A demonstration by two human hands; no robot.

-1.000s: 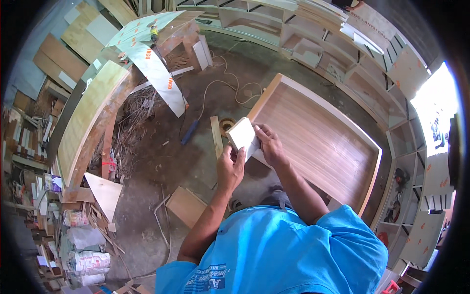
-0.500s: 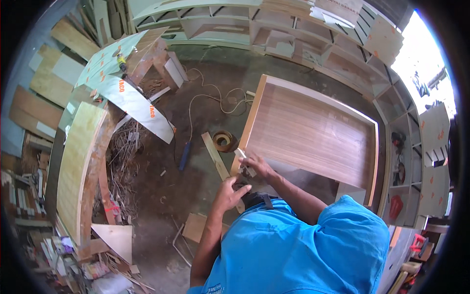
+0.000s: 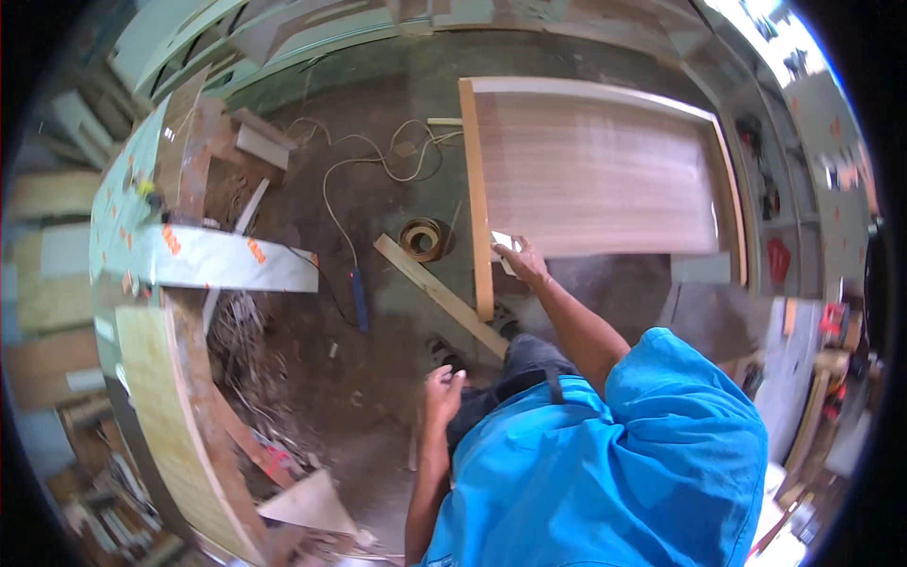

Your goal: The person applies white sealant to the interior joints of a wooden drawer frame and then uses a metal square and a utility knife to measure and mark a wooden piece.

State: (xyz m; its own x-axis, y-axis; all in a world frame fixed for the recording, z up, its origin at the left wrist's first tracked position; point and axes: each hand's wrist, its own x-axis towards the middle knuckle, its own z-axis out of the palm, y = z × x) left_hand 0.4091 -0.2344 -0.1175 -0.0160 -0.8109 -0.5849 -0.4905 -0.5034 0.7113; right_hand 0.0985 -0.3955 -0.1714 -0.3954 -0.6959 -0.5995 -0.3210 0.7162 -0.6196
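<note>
A large wood-grain panel box (image 3: pixel 595 170) with raised, light-edged sides stands in front of me, toward the right. My right hand (image 3: pixel 525 262) is at the inner face of its left side board (image 3: pixel 479 208), fingers closed on a small white flat piece (image 3: pixel 502 242); its kind is unclear. Low beside my waist is my left hand (image 3: pixel 441 395), apart from the box, its fingers curled and thumb up. Whatever those fingers may hold is too small to name.
On the floor lie a roll of edge banding (image 3: pixel 421 239), a wooden strip (image 3: pixel 439 295) by my feet, a blue tool (image 3: pixel 360 300) and a pale cord (image 3: pixel 331 194). A workbench with boards (image 3: pixel 156 378) stands left; shelving (image 3: pixel 770 161) lines the right.
My left hand has come away from the box corner down to my waist. My right hand has moved up along the side board with the white piece. The view has turned.
</note>
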